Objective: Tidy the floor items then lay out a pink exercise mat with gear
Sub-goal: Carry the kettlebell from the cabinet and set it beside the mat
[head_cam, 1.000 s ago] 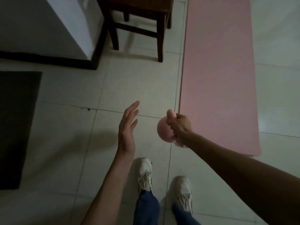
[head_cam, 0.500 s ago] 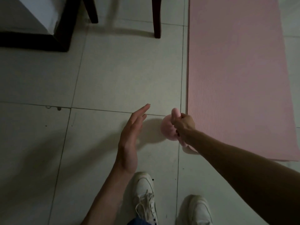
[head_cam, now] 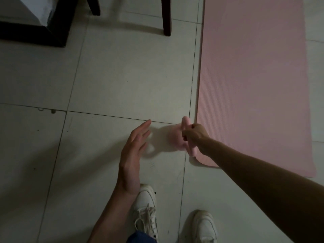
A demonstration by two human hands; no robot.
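A pink exercise mat (head_cam: pixel 254 81) lies unrolled on the tiled floor at the right, its near corner beside my right hand. My right hand (head_cam: pixel 194 134) is closed around the handle of a pink kettlebell (head_cam: pixel 175 139), held low over the floor just left of the mat's edge. The kettlebell's round body shows left of my fist, the handle ends above and below it. My left hand (head_cam: pixel 133 155) hovers open and flat to the left of the kettlebell, fingers extended, holding nothing.
A dark wooden chair leg (head_cam: pixel 166 16) stands at the top centre, another leg (head_cam: pixel 93 6) further left. A dark-based white cabinet corner (head_cam: pixel 35 32) fills the top left. My white sneakers (head_cam: pixel 145 207) are at the bottom on pale tiles.
The view has moved closer and tilted down; the furniture slid up out of frame. My right hand with the kettlebell has sunk nearer the floor by the mat's corner. My left hand stays open.
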